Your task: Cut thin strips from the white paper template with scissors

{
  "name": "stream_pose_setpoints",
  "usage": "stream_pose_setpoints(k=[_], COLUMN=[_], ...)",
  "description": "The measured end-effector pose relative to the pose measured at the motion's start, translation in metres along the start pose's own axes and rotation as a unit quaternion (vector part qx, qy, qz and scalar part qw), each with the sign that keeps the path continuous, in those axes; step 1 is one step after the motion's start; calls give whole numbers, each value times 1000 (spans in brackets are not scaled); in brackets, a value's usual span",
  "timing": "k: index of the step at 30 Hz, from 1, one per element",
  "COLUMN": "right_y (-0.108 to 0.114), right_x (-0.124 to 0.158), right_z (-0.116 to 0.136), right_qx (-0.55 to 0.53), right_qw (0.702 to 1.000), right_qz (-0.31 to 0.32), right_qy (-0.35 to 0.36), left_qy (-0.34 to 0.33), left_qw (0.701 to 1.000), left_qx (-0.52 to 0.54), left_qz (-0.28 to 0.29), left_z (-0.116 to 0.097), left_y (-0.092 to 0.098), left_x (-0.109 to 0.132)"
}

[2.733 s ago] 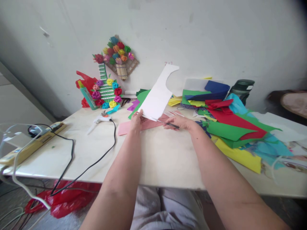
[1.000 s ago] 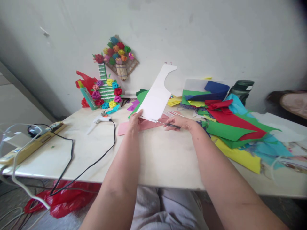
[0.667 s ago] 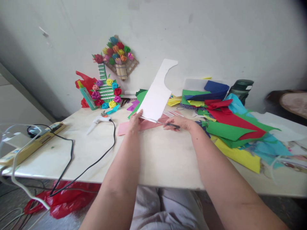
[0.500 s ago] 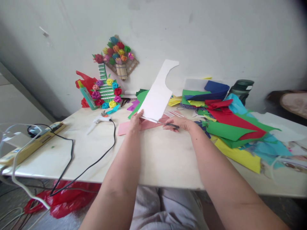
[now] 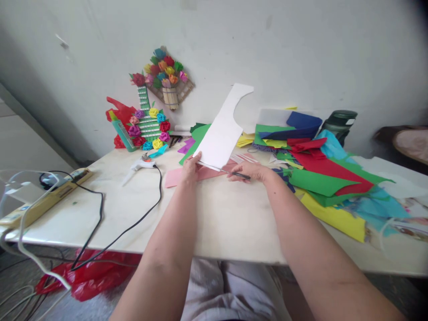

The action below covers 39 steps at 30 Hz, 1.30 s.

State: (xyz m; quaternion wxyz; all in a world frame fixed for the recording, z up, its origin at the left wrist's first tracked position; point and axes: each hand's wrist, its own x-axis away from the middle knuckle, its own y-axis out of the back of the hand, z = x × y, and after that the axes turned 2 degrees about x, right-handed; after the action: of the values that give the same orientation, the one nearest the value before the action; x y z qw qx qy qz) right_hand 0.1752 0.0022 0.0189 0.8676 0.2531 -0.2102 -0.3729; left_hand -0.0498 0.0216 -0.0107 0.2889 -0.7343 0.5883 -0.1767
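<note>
My left hand [image 5: 191, 167] pinches the lower left corner of a white sheet of paper [image 5: 220, 133], which has a curved cut-out on its right side and is held up at a slant over the table. In my right hand [image 5: 245, 170] is a pair of scissors [image 5: 241, 175] with dark handles. The blades point left and lie along the sheet's bottom edge, where a narrow strip shows. A pink folded sheet [image 5: 174, 177] lies on the table beneath, with several thin white strips [image 5: 242, 158] near its right end.
A white glue gun [image 5: 138, 165] with a black cord lies left, near a yellow power strip [image 5: 47, 198]. Paper-flower crafts [image 5: 150, 127] and a glue bottle [image 5: 122, 131] stand behind. Coloured paper [image 5: 324, 183] is heaped right, before a dark green bottle [image 5: 341, 122].
The scissors' handles look closer together than before. The white sheet leans slightly more to the right at its top. Both hands stay in nearly the same place, and the view has shifted a little.
</note>
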Motion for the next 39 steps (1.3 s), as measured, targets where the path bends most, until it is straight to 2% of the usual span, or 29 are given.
stream_pose_setpoints(k=[26, 32, 39], right_y=[0, -3, -6], right_x=[10, 6, -2], right_z=[12, 7, -1], right_qx=[34, 7, -11], right_qw=[999, 999, 1000], right_qz=[-40, -48, -29], right_qy=[0, 2, 6], left_qy=[3, 1, 4], left_qw=[1000, 1000, 1000], left_qx=[-6, -1, -4], left_qz=[-8, 13, 3], left_z=[2, 3, 7], left_y=[3, 1, 0], left_x=[-2, 0, -2])
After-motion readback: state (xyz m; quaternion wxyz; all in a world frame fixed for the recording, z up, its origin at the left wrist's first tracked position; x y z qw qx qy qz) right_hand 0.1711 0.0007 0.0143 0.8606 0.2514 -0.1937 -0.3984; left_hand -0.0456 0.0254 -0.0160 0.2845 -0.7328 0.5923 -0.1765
